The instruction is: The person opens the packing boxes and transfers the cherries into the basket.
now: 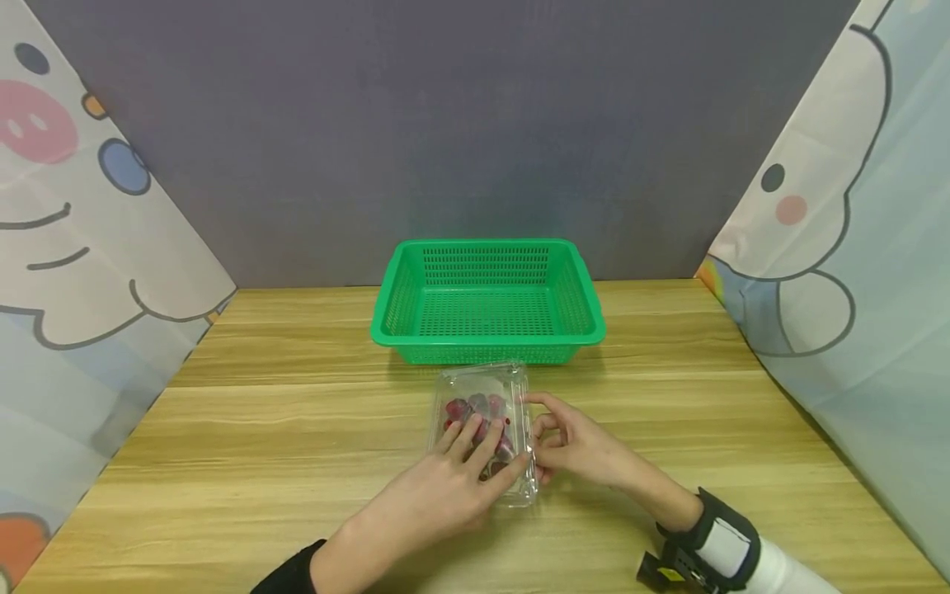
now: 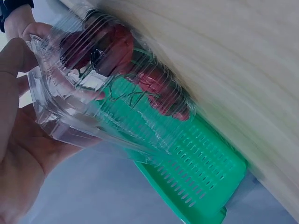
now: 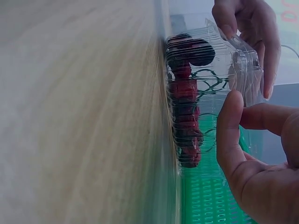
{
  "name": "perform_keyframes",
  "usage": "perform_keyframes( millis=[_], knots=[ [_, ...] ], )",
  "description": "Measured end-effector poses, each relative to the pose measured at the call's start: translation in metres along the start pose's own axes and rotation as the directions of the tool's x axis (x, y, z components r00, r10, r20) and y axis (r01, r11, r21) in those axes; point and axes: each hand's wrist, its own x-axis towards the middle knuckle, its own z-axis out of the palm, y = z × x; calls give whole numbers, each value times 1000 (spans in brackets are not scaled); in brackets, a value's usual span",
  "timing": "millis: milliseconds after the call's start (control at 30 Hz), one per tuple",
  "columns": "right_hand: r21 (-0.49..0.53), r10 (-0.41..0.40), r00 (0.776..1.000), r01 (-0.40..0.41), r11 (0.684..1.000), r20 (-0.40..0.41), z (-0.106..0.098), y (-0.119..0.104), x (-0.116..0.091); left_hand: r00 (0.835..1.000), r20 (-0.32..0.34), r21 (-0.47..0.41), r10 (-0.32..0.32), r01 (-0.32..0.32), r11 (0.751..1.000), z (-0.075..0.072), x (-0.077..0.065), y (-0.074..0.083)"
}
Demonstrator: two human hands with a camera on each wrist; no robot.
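One clear, ridged plastic box [image 1: 463,381] holds round, dark red fruit [image 3: 185,89].

Green slotted basket [image 1: 488,339] stands on wood-grain worktop [image 1: 245,437] | grey wall [image 1: 460,124] rises behind | cartoon-printed sheets [image 1: 82,256] flank both sides

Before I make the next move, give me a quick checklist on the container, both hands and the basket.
1. Clear container resting on the table: ok.
2. Dark red fruit inside it: ok.
3. Left hand resting across its top: ok.
4. Right hand at its right rim: ok; how firmly it grips: cannot tell.
5. Rim unsnapped: cannot tell.
6. Green basket upright behind the container: ok.
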Motion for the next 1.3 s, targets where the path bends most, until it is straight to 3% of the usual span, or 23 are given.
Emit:
perform_keyframes(
  millis=[200,367,933,1300],
  knots=[
    [31,0,1000,0,1000,0,0,2,1,999,-32,40,10,-9,999,3,0,1],
    [22,-12,1000,12,1000,-5,-1,3,2,1000,13,32,4,-5,999,2,0,2],
    [14,-21,1000,21,1000,-7,1,2,0,999,37,50,12,-14,999,1,-2,5],
    [26,-29,1000,29,999,-11,2,2,0,1000,-9,63,10,-9,998,4,-1,4]
  ],
)
